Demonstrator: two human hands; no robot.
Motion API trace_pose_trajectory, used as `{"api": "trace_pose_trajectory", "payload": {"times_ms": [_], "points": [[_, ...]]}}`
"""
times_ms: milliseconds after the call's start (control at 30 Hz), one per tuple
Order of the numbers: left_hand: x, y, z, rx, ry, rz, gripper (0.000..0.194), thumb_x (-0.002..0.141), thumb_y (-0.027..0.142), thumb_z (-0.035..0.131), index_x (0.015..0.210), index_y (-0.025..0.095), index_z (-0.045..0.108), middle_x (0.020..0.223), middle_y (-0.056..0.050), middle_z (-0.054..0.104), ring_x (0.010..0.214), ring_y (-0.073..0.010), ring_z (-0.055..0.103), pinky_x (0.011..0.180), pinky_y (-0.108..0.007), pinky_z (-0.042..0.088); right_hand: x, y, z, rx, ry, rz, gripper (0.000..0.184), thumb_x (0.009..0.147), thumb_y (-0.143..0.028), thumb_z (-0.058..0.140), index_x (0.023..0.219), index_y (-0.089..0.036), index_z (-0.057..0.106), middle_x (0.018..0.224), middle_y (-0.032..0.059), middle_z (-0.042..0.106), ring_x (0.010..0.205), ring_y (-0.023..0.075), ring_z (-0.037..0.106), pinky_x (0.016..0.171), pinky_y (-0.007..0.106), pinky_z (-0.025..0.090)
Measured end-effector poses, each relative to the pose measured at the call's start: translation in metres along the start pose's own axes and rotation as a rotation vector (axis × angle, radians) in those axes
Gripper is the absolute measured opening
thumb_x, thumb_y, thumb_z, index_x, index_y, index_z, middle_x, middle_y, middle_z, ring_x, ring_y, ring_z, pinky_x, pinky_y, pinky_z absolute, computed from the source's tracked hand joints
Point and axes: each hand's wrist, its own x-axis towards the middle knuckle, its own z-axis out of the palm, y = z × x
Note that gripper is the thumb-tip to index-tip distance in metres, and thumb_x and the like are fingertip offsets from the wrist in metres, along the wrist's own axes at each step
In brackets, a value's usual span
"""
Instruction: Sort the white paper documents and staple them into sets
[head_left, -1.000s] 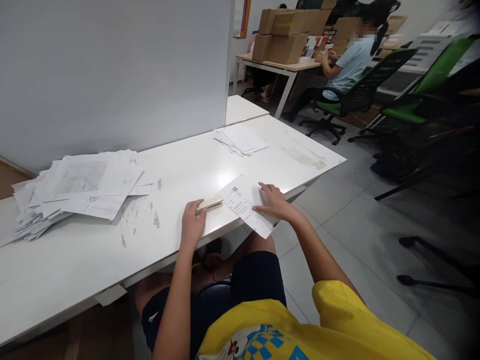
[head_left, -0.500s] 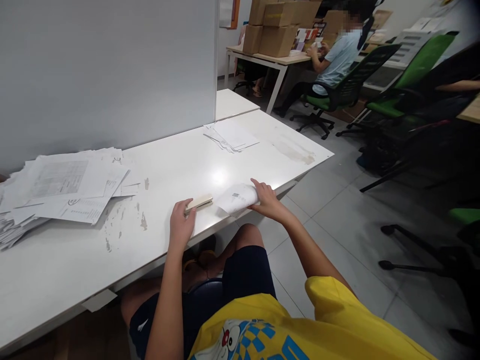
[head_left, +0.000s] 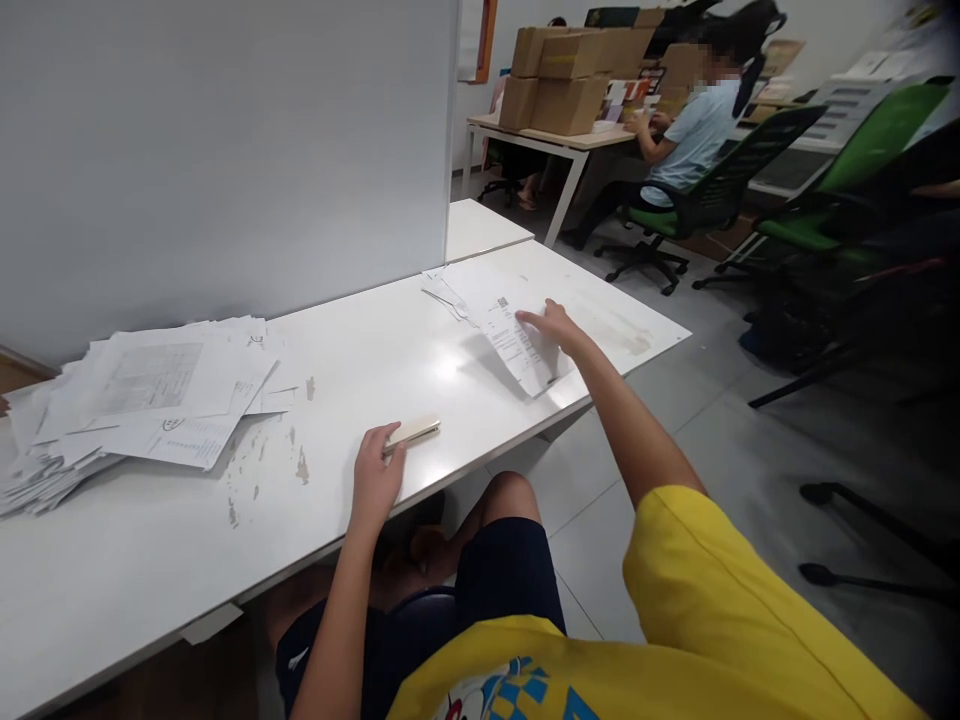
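Observation:
Near the table's front edge, my left hand [head_left: 378, 468] is closed around the rear of a cream stapler [head_left: 414, 430] that lies on the white table [head_left: 360, 370]. My right hand [head_left: 553, 326] is farther out to the right, pinching a printed sheet of paper [head_left: 517, 350] by its right side. The sheet is held slightly above the tabletop and casts a shadow, and its far part covers most of a small paper pile [head_left: 444, 290] near the divider.
A large messy stack of printed papers [head_left: 150, 390] lies at the left. A grey divider panel [head_left: 225, 150] rises along the table's back. Beyond, a person in light blue [head_left: 701, 130] sits on a green chair beside a desk with cardboard boxes [head_left: 562, 80].
My right hand has carried the printed sheet from beside the stapler, away and to the right, over the small pile. The sheet was bent and now lies flatter. My left hand stays on the stapler.

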Motion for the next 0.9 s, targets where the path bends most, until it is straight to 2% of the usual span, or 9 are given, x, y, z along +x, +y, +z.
{"api": "trace_pose_trajectory", "payload": {"times_ms": [67,133,300,500,667,800,900], "points": [[0.0,-0.001,0.0,-0.007,0.002,-0.006,0.029,0.088,0.029,0.051,0.114,0.023,0.063,0.114,-0.007,0.061,0.108,-0.0211,0.059,0.091,-0.035,0.049,0.039,-0.014,0.012,-0.118,0.058,0.107,0.094,0.071,-0.062,0.069,0.142,-0.011,0.034,0.152,0.0227,0.024,0.135,0.0396,0.036,0.11,0.045,0.038],[-0.001,-0.002,0.001,-0.021,0.005,-0.016,0.029,0.088,0.03,0.052,0.113,0.024,0.063,0.114,-0.006,0.061,0.108,-0.0207,0.059,0.091,-0.034,0.049,0.069,-0.023,0.024,-0.209,0.045,0.151,0.096,0.069,-0.063,0.071,0.141,-0.01,0.036,0.152,0.0243,0.022,0.137,0.0402,0.032,0.109,0.046,0.038],[-0.002,0.0,0.001,-0.047,0.008,-0.043,0.029,0.088,0.029,0.052,0.114,0.024,0.063,0.113,-0.005,0.062,0.108,-0.0197,0.059,0.093,-0.034,0.049,0.105,-0.028,0.043,-0.405,-0.028,0.211,0.1,0.061,-0.06,0.08,0.138,-0.012,0.04,0.149,0.0248,0.025,0.139,0.0388,0.026,0.109,0.048,0.035],[-0.003,0.0,0.003,-0.05,0.029,-0.03,0.028,0.086,0.025,0.053,0.112,0.024,0.064,0.112,-0.006,0.062,0.106,-0.02,0.06,0.093,-0.034,0.049,0.114,-0.031,0.044,-0.478,-0.066,0.242,0.112,0.053,-0.062,0.083,0.141,-0.011,0.038,0.148,0.0259,0.027,0.136,0.0408,0.026,0.104,0.051,0.039],[-0.004,-0.001,0.004,-0.045,0.031,-0.023,0.028,0.086,0.025,0.053,0.113,0.024,0.064,0.112,-0.006,0.062,0.108,-0.0203,0.059,0.094,-0.034,0.048,0.114,-0.028,0.043,-0.44,-0.06,0.29,0.117,0.051,-0.059,0.086,0.143,-0.009,0.034,0.147,0.0275,0.028,0.131,0.0433,0.031,0.099,0.052,0.043],[-0.004,0.0,0.004,-0.051,0.02,-0.04,0.029,0.087,0.025,0.053,0.113,0.024,0.063,0.113,-0.006,0.062,0.108,-0.0201,0.059,0.093,-0.033,0.048,0.109,-0.028,0.049,-0.408,0.0,0.286,0.107,0.059,-0.05,0.085,0.142,-0.01,0.033,0.148,0.0264,0.026,0.136,0.0397,0.026,0.104,0.048,0.039],[-0.005,0.001,0.004,-0.056,0.008,-0.056,0.029,0.087,0.026,0.052,0.114,0.024,0.063,0.115,-0.006,0.061,0.11,-0.0205,0.059,0.093,-0.033,0.048,0.106,-0.03,0.055,-0.352,0.062,0.22,0.093,0.066,-0.036,0.084,0.14,-0.012,0.033,0.145,0.0242,0.033,0.134,0.0361,0.032,0.106,0.046,0.037]]}}
